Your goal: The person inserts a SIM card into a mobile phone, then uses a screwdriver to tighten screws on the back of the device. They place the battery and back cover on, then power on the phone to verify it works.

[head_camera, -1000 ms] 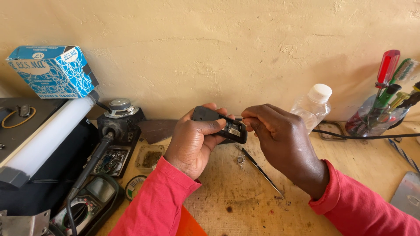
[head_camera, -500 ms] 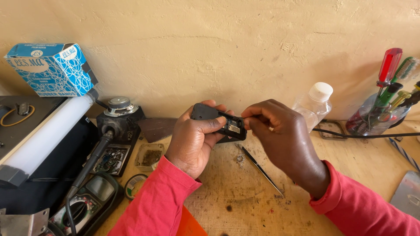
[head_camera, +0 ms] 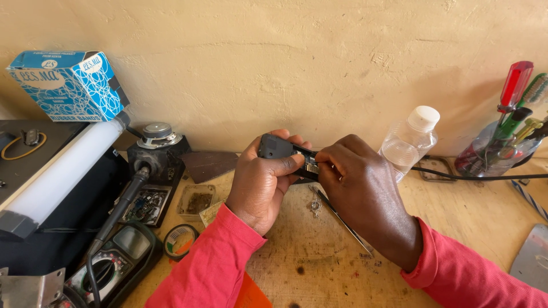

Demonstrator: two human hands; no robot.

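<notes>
Wooden tabletop (head_camera: 456, 228) is seen beneath both hands | left hand (head_camera: 264, 185) is closed around a small black device (head_camera: 283, 153), held above the tabletop | right hand (head_camera: 365, 194) is pinched at its open end | device judged light, stiff, fragile inside; best gripped by its sides.

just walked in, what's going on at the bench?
A person in red sleeves holds a small black device in the left hand above a wooden bench. The right hand pinches at the device's open end with its fingertips. On the bench below lie a thin metal tool and a small metal part. A clear bottle stands to the right, a multimeter lower left.
</notes>
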